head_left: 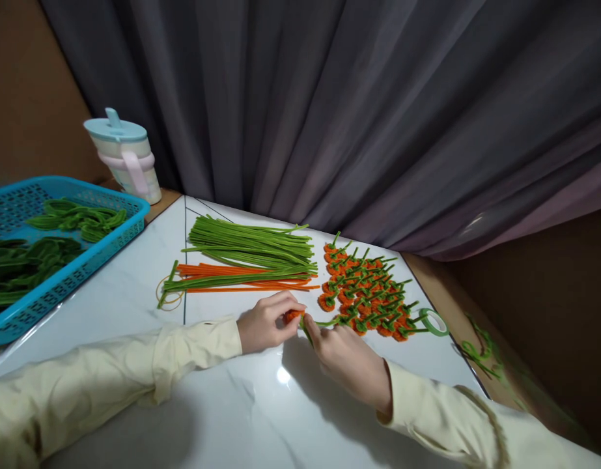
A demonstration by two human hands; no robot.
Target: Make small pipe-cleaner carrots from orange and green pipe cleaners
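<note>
Between the fingertips of my left hand [271, 320] is a small orange pipe-cleaner piece [293, 316], pinched near the middle of the table. My right hand [346, 355] is closed on a green pipe cleaner [324, 324] that meets the orange piece. Just beyond my right hand lie several rows of finished-looking orange pieces with green stems [366, 286]. Behind my left hand are loose orange pipe cleaners [222, 270] and a thick bundle of green pipe cleaners [251, 241]. My fingers partly cover the piece being held.
A blue basket [109, 244] with dark green leaf-like pieces [31, 260] stands at the left, a lidded cup [129, 159] behind it. A roll of green tape [434, 322] lies at the right table edge, near green scraps [480, 352]. A grey curtain [290, 111] hangs along the back.
</note>
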